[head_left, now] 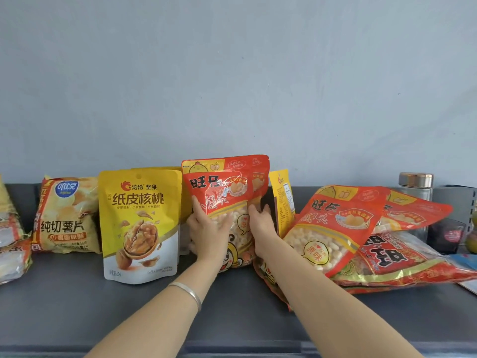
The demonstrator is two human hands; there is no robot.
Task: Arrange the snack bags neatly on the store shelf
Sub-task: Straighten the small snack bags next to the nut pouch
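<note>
Dark grey store shelf (77,306), backed by a pale blue wall. Heap of red-and-gold plastic snack bags (395,259), right side, lying tilted over one another. Red plastic snack bag with clear window (227,182), centre, upright on the shelf. Yellow-and-white walnut pouch (140,223), upright, just beside it on the left. Yellow potato-chip bag (67,218), further left, leaning back. Clear glass jar with metal lid (415,187), rear right, behind the heap. Left grip (209,226): released, fingers spread flat, pressing the upright red bag's front. Right grip (260,220): grasping that bag's right edge, thumb in front. Silver bangle (188,293), left wrist.
</note>
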